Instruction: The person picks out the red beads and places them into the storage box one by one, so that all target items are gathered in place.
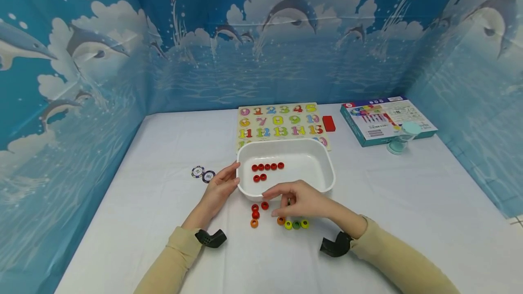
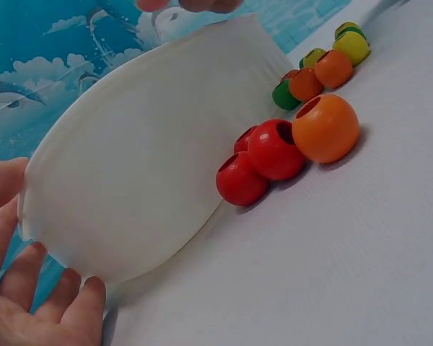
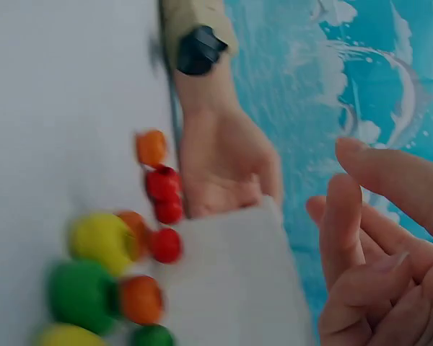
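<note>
A white plastic basin [image 1: 302,167] stands on the table with two rows of red beads [image 1: 267,167] inside. At its left end my left hand [image 1: 220,188] holds the basin, with fingers against the wall and rim, as the left wrist view also shows. My right hand [image 1: 300,199] hovers over the basin's near rim. Its thumb and index finger are apart with nothing between them. Beneath and left of it, loose beads lie by the basin: red beads [image 1: 255,215], an orange bead [image 1: 254,223], yellow beads [image 1: 304,224] and a green bead [image 1: 296,225]. The right hand partly hides some beads.
Behind the basin lies a number puzzle board [image 1: 278,120], with a red block [image 1: 328,123] beside it. A flat game box [image 1: 384,119] and a sand timer [image 1: 403,137] are at the back right. Two round chips [image 1: 203,174] lie left of the left hand.
</note>
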The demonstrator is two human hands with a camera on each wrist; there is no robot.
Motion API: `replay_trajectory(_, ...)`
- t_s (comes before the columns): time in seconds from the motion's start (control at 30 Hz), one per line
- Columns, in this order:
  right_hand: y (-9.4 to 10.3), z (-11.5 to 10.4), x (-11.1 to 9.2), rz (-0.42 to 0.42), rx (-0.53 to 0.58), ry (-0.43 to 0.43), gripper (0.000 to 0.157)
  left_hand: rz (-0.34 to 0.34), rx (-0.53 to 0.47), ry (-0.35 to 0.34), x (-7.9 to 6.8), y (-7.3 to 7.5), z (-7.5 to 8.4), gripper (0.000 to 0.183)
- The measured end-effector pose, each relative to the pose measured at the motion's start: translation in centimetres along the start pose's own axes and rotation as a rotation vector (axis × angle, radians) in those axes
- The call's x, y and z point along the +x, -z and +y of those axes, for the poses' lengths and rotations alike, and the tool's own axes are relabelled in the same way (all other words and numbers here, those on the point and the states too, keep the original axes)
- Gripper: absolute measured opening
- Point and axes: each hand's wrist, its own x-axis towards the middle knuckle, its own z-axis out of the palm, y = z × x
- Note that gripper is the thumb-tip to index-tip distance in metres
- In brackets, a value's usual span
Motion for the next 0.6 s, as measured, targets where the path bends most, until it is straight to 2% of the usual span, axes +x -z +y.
replay_trajectory(0.3,-2.5,1.9,-0.4,0.01,-0.133,-0.034,0.043,-0.009,0.028,-0.017,-0.3,-0.4,0.5,0.049)
replay_trajectory(0.6,-3.4,2.7,-0.2,0.093,-0.34,-0.085,0.043,-0.014,0.025,-0.015,-0.2,-0.1,0.3,0.049)
